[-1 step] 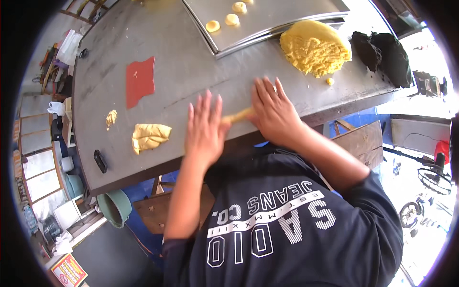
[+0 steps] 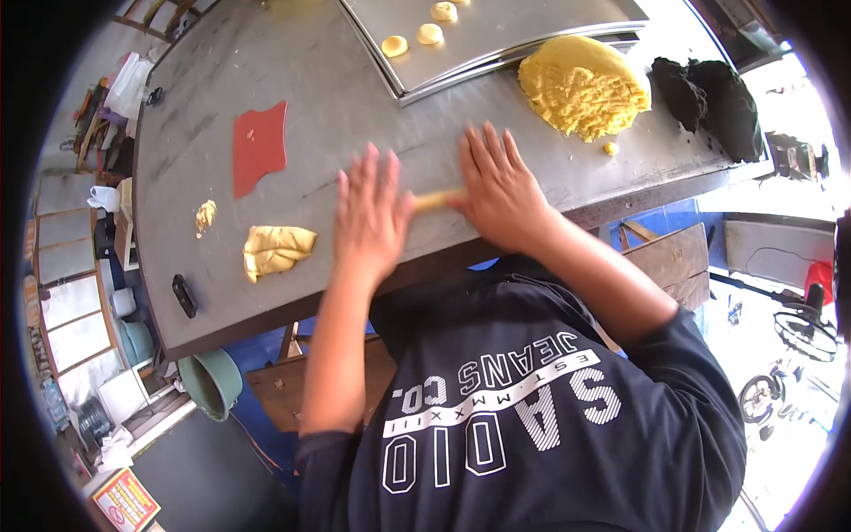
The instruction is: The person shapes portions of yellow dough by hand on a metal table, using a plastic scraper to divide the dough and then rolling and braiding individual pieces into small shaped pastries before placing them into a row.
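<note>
A thin rope of yellow dough point(image 2: 436, 200) lies on the metal tabletop near its front edge, its middle showing between my hands. My left hand point(image 2: 370, 217) is flat over the rope's left end, fingers stretched forward and slightly blurred. Over the other end my right hand point(image 2: 503, 191) lies flat as well, fingers extended; both palms hide the rope's ends. Left of my left hand rests a folded flat piece of yellow dough point(image 2: 277, 250). A large mound of yellow dough point(image 2: 585, 89) sits beyond my right hand, with a small dough bit point(image 2: 612, 149) beside it.
A metal tray point(image 2: 505, 44) with several round dough pieces stands at the back. On the left are a red scraper sheet point(image 2: 260, 149), dough crumbs point(image 2: 206, 218) and a small black object point(image 2: 184, 296). Black plastic point(image 2: 722, 111) lies far right. A green bucket point(image 2: 213, 386) stands below the table.
Both hands have slid a little forward, away from my body, and the dough rope has moved forward with them. The other things on the table stay in place.
</note>
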Demonstrator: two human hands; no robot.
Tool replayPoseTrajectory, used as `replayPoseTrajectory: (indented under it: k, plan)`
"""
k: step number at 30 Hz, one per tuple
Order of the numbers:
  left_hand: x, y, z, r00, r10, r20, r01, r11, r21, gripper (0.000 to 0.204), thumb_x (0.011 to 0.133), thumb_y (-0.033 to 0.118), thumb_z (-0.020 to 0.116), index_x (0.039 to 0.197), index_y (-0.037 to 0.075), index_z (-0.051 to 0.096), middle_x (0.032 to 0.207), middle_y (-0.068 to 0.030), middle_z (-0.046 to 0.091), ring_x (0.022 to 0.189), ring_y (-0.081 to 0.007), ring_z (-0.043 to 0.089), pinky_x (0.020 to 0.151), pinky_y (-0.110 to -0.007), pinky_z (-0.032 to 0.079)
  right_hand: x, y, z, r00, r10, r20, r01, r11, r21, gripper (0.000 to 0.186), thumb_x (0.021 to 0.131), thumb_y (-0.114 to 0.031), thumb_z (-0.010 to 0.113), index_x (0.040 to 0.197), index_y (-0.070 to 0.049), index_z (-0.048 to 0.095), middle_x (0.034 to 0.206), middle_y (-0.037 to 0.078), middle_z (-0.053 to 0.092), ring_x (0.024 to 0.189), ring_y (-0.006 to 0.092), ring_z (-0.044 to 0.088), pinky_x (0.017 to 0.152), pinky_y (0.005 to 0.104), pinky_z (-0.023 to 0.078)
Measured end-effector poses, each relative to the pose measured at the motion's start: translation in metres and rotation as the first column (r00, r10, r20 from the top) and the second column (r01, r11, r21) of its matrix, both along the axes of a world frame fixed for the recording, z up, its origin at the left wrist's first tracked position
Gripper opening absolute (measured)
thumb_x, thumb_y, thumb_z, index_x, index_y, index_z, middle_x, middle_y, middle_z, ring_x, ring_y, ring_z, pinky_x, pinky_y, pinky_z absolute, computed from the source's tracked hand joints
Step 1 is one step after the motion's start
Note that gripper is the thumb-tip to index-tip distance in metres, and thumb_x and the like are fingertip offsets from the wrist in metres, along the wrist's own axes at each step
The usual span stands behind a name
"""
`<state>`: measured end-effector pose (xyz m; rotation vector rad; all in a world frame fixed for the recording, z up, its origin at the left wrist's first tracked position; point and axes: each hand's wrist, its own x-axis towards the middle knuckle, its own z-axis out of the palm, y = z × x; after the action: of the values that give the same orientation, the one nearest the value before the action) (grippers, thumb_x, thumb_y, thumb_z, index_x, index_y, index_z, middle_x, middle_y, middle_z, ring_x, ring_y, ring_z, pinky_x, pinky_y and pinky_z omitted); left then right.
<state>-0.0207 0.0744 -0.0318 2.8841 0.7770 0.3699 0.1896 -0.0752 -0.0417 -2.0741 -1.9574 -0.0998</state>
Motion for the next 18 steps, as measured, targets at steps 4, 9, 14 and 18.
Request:
replayPoseTrajectory:
  k: [4, 9, 14, 18]
  plan:
    - [0.013, 0.078, 0.005, 0.974, 0.122, 0.191, -0.173, 0.944, 0.28, 0.064, 0.114, 0.04, 0.051, 0.17, 0.012, 0.037, 0.177, -0.021, 0.028, 0.162, -0.0449, 0.029, 0.131, -0.06, 0.024, 0.013, 0.057, -0.006, 0.995, -0.096, 0.001, 0.094, 0.978, 0.188, 0.079, 0.105, -0.046, 0.062, 0.158, 0.009, 0.043, 0.167, 0.036, 0.035, 0.156, 0.0552, 0.034, 0.126, 0.0669, 0.029]
    - [-0.008, -0.001, 0.0, 0.981, -0.195, 0.001, 0.194, 0.978, -0.07, 0.068, 0.108, 0.032, 0.061, 0.169, 0.016, 0.038, 0.177, -0.0163, 0.03, 0.163, -0.0429, 0.029, 0.132, -0.06, 0.024, 0.026, -0.024, 0.017, 0.99, 0.069, -0.125, -0.067, 0.998, 0.019, 0.049, 0.101, -0.018, 0.065, 0.145, 0.002, 0.059, 0.157, 0.027, 0.054, 0.15, 0.0446, 0.048, 0.121, 0.0508, 0.044]
    - [0.014, -0.055, 0.031, 0.955, -0.128, 0.268, 0.174, 0.972, -0.155, 0.066, 0.096, 0.022, 0.076, 0.156, 0.003, 0.055, 0.153, -0.016, 0.062, 0.143, -0.0414, 0.055, 0.122, -0.056, 0.041, 0.033, -0.047, 0.044, 0.937, -0.083, -0.341, 0.103, 0.994, 0.042, 0.038, 0.089, 0.004, 0.073, 0.127, -0.004, 0.074, 0.116, 0.015, 0.075, 0.108, 0.0331, 0.071, 0.097, 0.0436, 0.058]
    - [0.061, -0.072, 0.03, 0.871, 0.028, 0.491, 0.232, 0.858, -0.459, 0.049, 0.1, 0.028, 0.075, 0.14, 0.002, 0.063, 0.124, -0.0162, 0.071, 0.115, -0.035, 0.068, 0.097, -0.046, 0.054, 0.026, -0.026, 0.076, 0.71, -0.077, -0.699, 0.059, 0.997, -0.05, 0.036, 0.094, 0.001, 0.075, 0.129, -0.001, 0.072, 0.117, 0.012, 0.077, 0.109, 0.0239, 0.073, 0.097, 0.0354, 0.057]
